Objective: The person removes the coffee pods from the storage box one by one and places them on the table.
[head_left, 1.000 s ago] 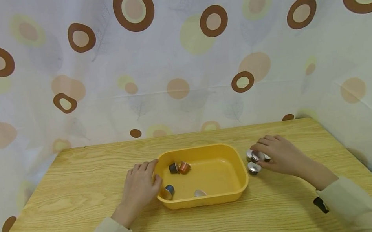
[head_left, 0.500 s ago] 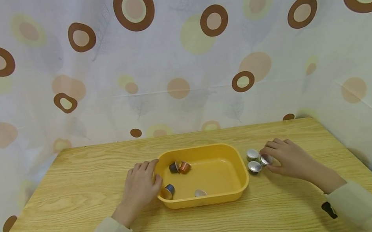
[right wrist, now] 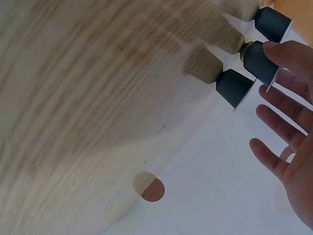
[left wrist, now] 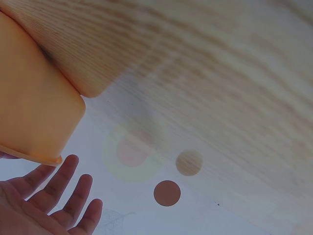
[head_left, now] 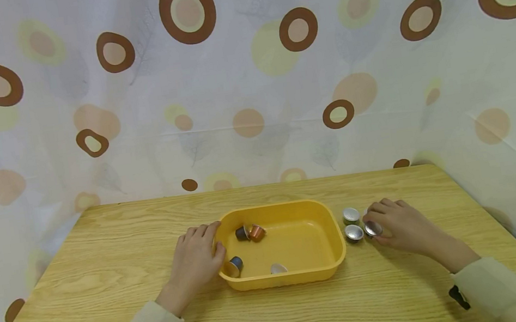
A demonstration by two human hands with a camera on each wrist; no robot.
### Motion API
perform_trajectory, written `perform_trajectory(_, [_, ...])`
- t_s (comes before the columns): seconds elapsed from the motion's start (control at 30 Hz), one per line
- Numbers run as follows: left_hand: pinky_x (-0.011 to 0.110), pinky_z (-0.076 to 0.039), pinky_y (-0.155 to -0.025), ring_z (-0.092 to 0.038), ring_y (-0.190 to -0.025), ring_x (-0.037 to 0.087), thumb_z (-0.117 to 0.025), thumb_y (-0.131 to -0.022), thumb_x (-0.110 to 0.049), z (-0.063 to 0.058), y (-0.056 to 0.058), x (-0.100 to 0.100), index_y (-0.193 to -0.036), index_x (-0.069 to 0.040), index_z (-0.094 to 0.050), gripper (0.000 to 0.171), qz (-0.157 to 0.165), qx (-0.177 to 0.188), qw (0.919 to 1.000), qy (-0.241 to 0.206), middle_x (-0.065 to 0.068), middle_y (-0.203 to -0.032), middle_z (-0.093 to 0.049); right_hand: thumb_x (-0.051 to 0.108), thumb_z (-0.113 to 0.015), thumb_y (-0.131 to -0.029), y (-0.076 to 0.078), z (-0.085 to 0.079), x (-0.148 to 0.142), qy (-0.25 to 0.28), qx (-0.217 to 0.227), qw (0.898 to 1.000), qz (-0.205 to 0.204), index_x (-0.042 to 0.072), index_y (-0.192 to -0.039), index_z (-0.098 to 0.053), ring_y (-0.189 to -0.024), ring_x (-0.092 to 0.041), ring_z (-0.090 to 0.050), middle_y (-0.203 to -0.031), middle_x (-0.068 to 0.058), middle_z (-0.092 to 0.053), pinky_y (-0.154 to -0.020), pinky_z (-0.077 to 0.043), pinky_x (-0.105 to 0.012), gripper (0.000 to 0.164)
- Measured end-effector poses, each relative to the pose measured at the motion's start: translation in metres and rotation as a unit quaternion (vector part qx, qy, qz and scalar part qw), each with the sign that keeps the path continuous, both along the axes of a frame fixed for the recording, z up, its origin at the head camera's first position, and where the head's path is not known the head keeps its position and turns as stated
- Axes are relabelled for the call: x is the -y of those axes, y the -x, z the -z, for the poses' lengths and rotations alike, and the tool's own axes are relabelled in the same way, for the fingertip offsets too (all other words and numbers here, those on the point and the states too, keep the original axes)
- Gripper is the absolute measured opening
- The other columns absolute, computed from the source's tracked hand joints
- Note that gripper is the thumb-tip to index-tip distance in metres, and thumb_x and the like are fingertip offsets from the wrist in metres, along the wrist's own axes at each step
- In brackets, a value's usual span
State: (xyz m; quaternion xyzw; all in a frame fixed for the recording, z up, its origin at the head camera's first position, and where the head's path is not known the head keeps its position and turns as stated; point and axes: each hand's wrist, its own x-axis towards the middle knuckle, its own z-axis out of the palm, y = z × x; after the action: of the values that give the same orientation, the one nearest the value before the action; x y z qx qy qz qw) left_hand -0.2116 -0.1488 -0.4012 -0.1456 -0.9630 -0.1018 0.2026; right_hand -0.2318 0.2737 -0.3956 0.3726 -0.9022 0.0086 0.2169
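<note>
In the head view my left hand [head_left: 197, 257] rests on the left rim of a yellow plastic bin [head_left: 284, 278]; its fingers look relaxed and spread in the left wrist view. Right of the bin, my right hand [head_left: 403, 228] pinches a dark coffee capsule [head_left: 373, 229] with a silver lid between thumb and forefinger. Close beside it stand a green-sided capsule [head_left: 351, 216] and a dark capsule [head_left: 354, 233], lids up. Another lid is partly hidden behind my right fingers. Dark capsule bodies [right wrist: 234, 87] show near the hand in the right wrist view.
Inside the bin lie a black capsule [head_left: 242, 233], a copper one [head_left: 257, 232], a blue one [head_left: 236, 263] and a pale-lidded one [head_left: 278, 268] against the near wall. The wooden table [head_left: 119, 268] ends at a patterned curtain [head_left: 241, 75].
My right hand has moved right with a capsule, then slightly toward me; that capsule is now beside the near dark one. My left hand and the bin have stayed put.
</note>
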Motion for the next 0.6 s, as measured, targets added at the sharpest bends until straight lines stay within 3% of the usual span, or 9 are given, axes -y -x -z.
perform_trajectory(0.6, [0.044,-0.046,-0.084,-0.056,-0.100,0.028,-0.055,-0.085,-0.023,-0.0008,-0.0006,-0.0004,-0.122,-0.013,-0.056,0.039,0.000,0.002,1.0000,-0.002,0.006,-0.110,-0.064,0.016,-0.082,-0.059,0.0005,0.0046,0.0006,-0.003,-0.005,1.000,-0.007,0.011,-0.093,-0.064,-0.092,-0.022,-0.055,-0.098,-0.003,-0.059,-0.068,-0.048,-0.041,0.039])
